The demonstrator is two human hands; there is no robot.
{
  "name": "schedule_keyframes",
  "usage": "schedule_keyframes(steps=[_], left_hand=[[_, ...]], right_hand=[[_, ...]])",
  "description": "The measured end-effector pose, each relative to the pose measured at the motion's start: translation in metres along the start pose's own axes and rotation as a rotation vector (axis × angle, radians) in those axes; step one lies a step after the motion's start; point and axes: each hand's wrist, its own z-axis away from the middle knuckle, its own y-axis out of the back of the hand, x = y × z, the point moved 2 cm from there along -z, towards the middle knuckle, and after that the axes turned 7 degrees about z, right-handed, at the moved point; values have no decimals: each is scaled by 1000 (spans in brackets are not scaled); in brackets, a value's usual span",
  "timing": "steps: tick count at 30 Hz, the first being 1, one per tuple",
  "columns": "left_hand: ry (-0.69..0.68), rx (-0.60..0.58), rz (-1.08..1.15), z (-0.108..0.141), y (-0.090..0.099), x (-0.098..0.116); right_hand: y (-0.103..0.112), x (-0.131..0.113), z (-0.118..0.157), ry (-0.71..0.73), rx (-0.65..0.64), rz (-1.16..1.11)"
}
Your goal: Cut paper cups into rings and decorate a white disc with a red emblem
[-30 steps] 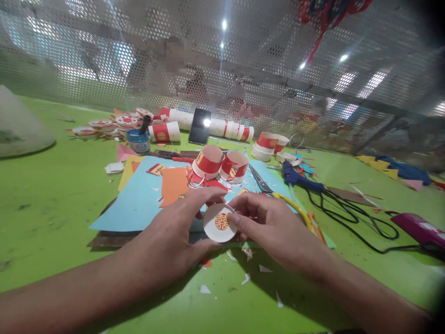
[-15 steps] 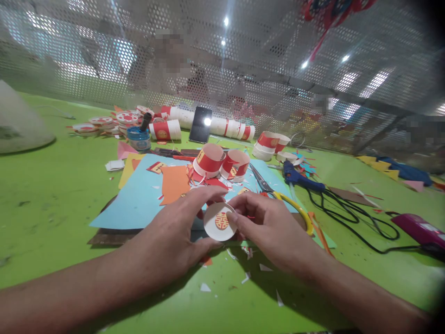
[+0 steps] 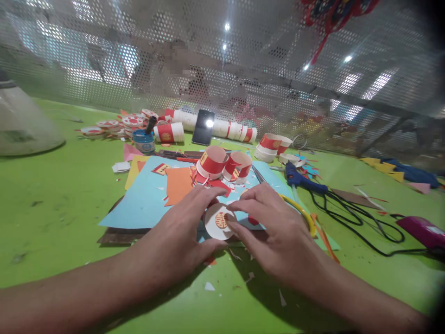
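White disc (image 3: 214, 225) held in left hand's grip (image 3: 180, 228), half-curled; right hand (image 3: 280, 228) part-open, contact unclear; scissors (image 3: 307, 217) half-hidden.

A craft workspace — paper and paper cups on a green tabletop.
Coloured paper sheets (image 3: 146, 199) lie amid white and orange scraps, with yellow-handled scissors (image 3: 301, 212), a blue glue gun (image 3: 306, 180) and an open blue jar (image 3: 143, 140) around them. Red-and-white paper cups (image 3: 168, 133) lie near the back edge, and cut cup rings (image 3: 212, 162) stand on the paper. Beyond the table (image 3: 52, 222) rises a perforated screen (image 3: 222, 69) — bright ceiling lights (image 3: 227, 27) show through it.
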Motion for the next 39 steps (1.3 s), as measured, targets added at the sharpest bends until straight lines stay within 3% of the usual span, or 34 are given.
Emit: schedule_keyframes(steps=[4,9,19,26,39], left_hand=[[-33,-43,-51,0,-2,-1],[-75,-92,-71,-2,-4,0],[45,-216,-31,-11,-4,-2],[103,-356,27,-12,9,-2],[145,-289,71,-15,6,-4]], right_hand=[[-2,0,0,33,-137,88],[-8,3,-2,25,-185,64],[-17,11,-10,13,-242,30],[-20,10,-12,-75,-293,-60],[-20,7,-11,-157,-324,-82]])
